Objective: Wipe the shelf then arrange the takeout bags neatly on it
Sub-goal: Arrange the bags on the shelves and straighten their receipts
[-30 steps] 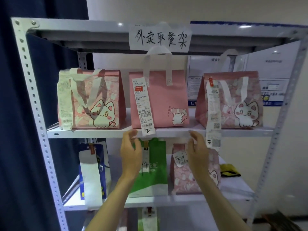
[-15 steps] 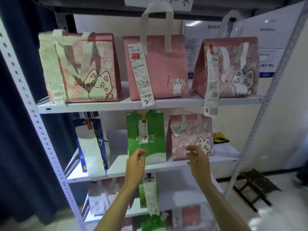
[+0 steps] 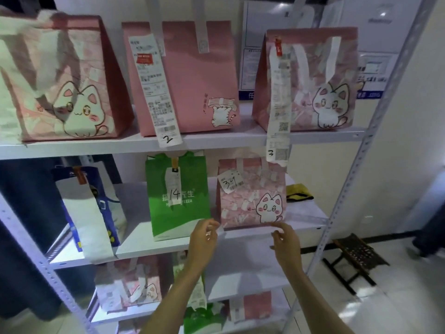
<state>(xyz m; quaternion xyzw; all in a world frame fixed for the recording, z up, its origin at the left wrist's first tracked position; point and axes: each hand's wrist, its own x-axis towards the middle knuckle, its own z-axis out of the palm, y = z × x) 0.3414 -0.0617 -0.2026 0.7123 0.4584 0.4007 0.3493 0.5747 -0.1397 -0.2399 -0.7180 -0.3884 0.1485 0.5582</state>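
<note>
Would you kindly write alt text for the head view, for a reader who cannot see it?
Two bare hands, left and right, reach toward a pink cat bag on a white shelf, beside a green bag and a blue bag. Three pink bags stand on the shelf above.

Two bare, sleeveless forearms, ringless fingers

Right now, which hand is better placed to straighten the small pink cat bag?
The right hand, probably: it hovers just below the pink cat bag, while the left hand sits nearer the green bag.
</note>
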